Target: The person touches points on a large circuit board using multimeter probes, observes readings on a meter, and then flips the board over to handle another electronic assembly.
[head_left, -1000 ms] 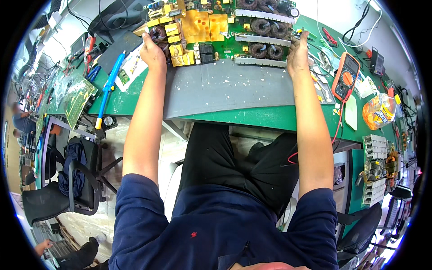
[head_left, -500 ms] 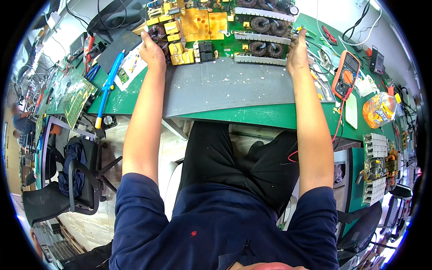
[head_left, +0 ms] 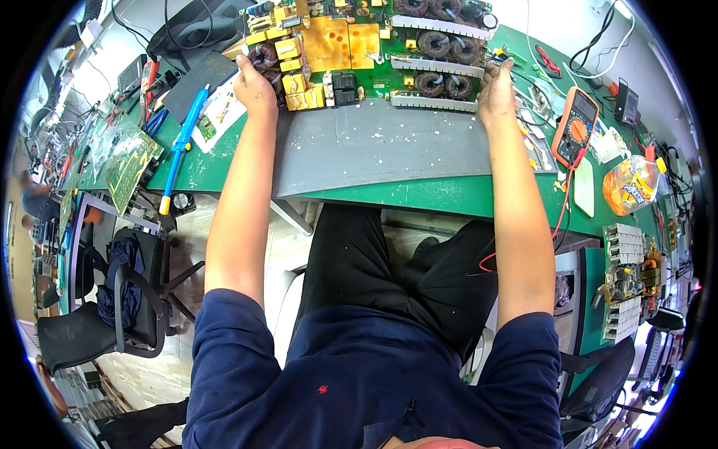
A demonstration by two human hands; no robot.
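Observation:
A large green circuit board (head_left: 366, 77) crowded with parts lies at the far side of the bench, its top cut off by the picture's upper rim. It bears yellow block components, dark copper coils and pale finned heat sinks (head_left: 437, 66). My left hand (head_left: 256, 88) grips the board's left edge, thumb up beside a coil. My right hand (head_left: 495, 93) holds the right edge, next to the heat sink ends. The fingers of both hands are partly hidden by the board's edges. Under and in front of the board lies a grey mat (head_left: 374, 146) strewn with small pale crumbs.
A blue desoldering pump (head_left: 182, 146) lies left of my left forearm. An orange multimeter (head_left: 576, 123) with a red lead (head_left: 566, 194) is right of my right forearm, near a plastic jar (head_left: 630, 183). Another populated board (head_left: 628, 280) sits at the right. An office chair (head_left: 138, 292) stands at the left.
Hardly anything differs. The whole view has shifted very slightly, and both hands keep their hold on the board's sides.

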